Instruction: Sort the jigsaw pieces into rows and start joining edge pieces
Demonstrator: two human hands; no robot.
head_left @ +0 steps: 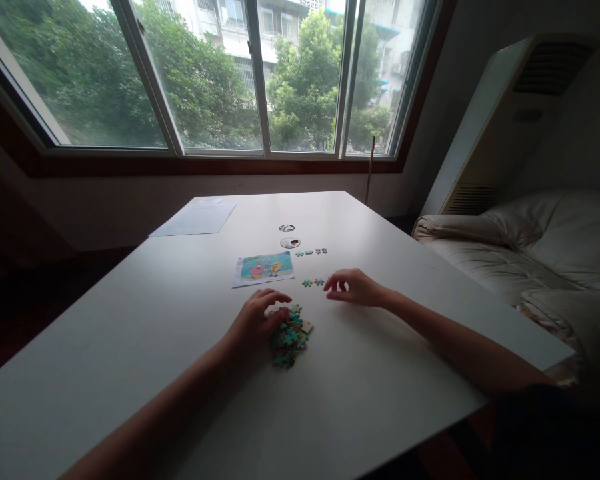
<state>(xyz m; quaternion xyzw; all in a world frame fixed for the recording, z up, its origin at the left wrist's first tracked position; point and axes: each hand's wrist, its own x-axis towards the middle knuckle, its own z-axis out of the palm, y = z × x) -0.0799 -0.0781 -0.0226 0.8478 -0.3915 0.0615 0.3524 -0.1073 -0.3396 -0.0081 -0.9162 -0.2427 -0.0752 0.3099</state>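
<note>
My left hand (257, 319) rests at the left side of a heap of jigsaw puzzle pieces (291, 339), mostly green and teal. Its fingers arch over the heap's far edge, apart from the thumb, which reaches the pieces. My right hand (356, 288) is to the right with loosely bent fingers and a gap between them; nothing shows in it. Its fingertips are close beside a puzzle piece (319, 282), and whether they touch it I cannot tell. Another green piece (307, 283) lies just left of that one. Beyond the heap is a picture sheet (266, 268) with colourful cartoon figures.
Several loose pieces (311, 252) form a short row farther back on the white table (380, 387). Two round flat items (290, 243) lie behind the picture sheet. Paper sheets (195, 219) are at the far left corner. A pale sofa (540, 247) stands right of the table.
</note>
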